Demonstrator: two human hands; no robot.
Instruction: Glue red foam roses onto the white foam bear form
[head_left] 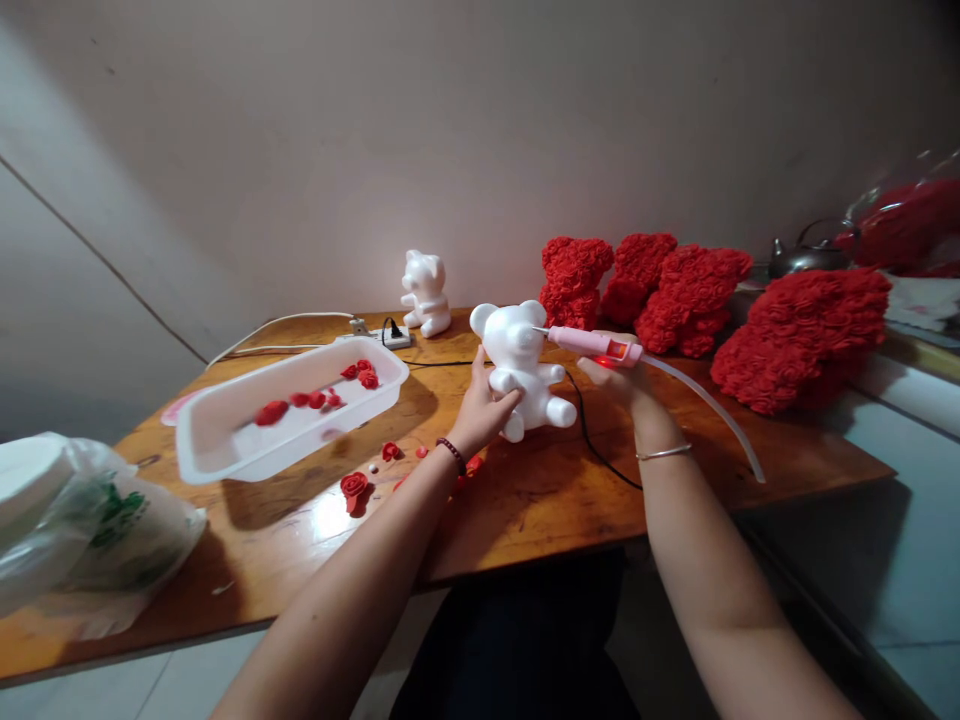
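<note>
- Left hand (484, 408) is wrapped around the white foam bear (517, 365), which we hold upright in the air over the wooden table (525, 525), its body against our palm and the far side out of sight.
- Right hand (609, 382) is closed on the pink hot glue gun (592, 345), whose nozzle touches the bear's head; the gun hides most of our fingers.
- A pale translucent tube (705, 410) runs from the gun's rear toward the near right, and a black cord (600, 450) trails across the table.
- To our left, the white plastic tray (262, 457) holds red foam roses (271, 412), with more loose roses (354, 487) on the table.
- Far off stand a second white foam bear (426, 295) and red rose bears (574, 283), overlapping one another.
- A plastic bag (97, 530) is cut off at the left edge; its green print is unreadable.
</note>
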